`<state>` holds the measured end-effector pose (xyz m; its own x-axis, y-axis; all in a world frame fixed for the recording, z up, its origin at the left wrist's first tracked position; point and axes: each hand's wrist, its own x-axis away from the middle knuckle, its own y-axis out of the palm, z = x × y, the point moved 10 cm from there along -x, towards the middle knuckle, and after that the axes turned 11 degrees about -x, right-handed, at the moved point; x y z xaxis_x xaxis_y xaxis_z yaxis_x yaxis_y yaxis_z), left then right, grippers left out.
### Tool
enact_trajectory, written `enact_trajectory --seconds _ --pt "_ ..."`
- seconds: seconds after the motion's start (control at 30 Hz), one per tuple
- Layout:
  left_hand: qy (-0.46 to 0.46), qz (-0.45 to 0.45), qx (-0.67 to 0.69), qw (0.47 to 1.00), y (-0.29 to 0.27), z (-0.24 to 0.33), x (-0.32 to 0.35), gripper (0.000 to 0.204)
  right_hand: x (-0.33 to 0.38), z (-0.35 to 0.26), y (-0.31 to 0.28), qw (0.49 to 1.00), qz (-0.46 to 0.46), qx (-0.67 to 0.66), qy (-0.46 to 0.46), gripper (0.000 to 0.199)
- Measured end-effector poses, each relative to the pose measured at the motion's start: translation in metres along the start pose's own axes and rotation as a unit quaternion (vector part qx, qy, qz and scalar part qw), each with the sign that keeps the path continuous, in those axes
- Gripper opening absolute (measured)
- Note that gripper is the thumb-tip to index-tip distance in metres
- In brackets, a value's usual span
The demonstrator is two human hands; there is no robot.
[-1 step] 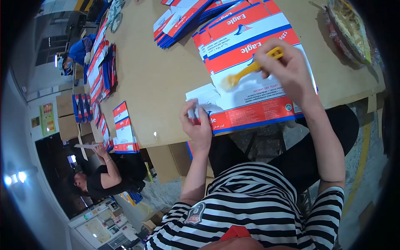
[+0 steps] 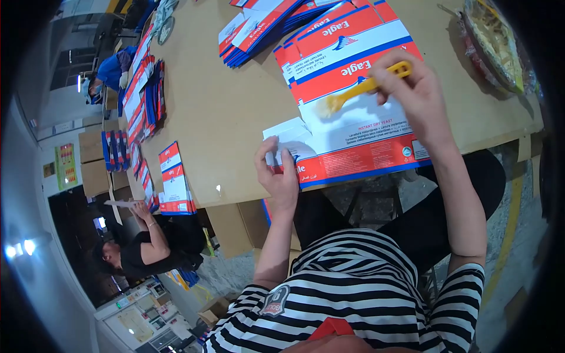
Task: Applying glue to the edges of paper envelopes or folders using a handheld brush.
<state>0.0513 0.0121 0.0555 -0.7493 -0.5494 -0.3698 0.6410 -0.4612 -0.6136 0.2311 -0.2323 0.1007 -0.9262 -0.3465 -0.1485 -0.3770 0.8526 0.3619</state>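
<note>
In my right hand (image 2: 415, 97) is a yellow-handled brush (image 2: 359, 89), its pale bristles just over the white panel of a flat printed carton (image 2: 365, 154). The carton is red, white and blue and lies along the table's near edge, on top of other flat cartons. My left hand (image 2: 279, 176) has its thumb and fingers closed on the carton's white end flap (image 2: 288, 132) at the left. Part of the flap is hidden behind those fingers.
On the brown table (image 2: 223, 117), a pile of folded cartons (image 2: 259, 32) lies at the far side and a smaller stack (image 2: 175, 182) at the left. A plastic-lined bowl (image 2: 491, 50) of pale paste stands far right. One person (image 2: 156, 244) in black works at left, another (image 2: 109, 73) in blue beyond.
My right hand and the brush have shifted slightly right and away from me. My left hand stays at the flap.
</note>
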Motion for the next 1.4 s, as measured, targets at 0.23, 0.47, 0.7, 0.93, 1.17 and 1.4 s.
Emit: enact_trajectory --seconds 0.23,0.47,0.7,0.93,1.17,1.4 --pt "0.168 -0.085 -0.154 0.970 0.018 0.025 -0.005 0.020 0.004 -0.001 -0.033 0.996 0.072 -0.055 -0.005 0.015" --pt "0.194 -0.322 -0.259 0.889 0.046 0.038 0.001 0.063 0.010 -0.003 -0.044 0.993 0.100 -0.063 -0.003 0.018" --pt "0.244 -0.309 -0.316 0.863 0.049 0.035 0.018 0.090 0.011 -0.003 -0.032 0.989 0.082 -0.121 -0.012 0.015" --pt "0.298 -0.298 -0.298 0.856 0.049 0.053 0.027 0.073 0.012 0.024 -0.024 0.986 0.082 -0.145 0.024 0.013" --pt "0.374 -0.226 -0.068 0.897 0.028 0.089 0.034 0.038 0.005 0.025 -0.028 0.980 0.088 -0.179 0.022 0.013" --pt "0.255 -0.108 0.002 0.961 -0.005 0.088 -0.038 0.015 -0.006 0.015 -0.049 0.951 0.150 -0.271 0.010 0.015"
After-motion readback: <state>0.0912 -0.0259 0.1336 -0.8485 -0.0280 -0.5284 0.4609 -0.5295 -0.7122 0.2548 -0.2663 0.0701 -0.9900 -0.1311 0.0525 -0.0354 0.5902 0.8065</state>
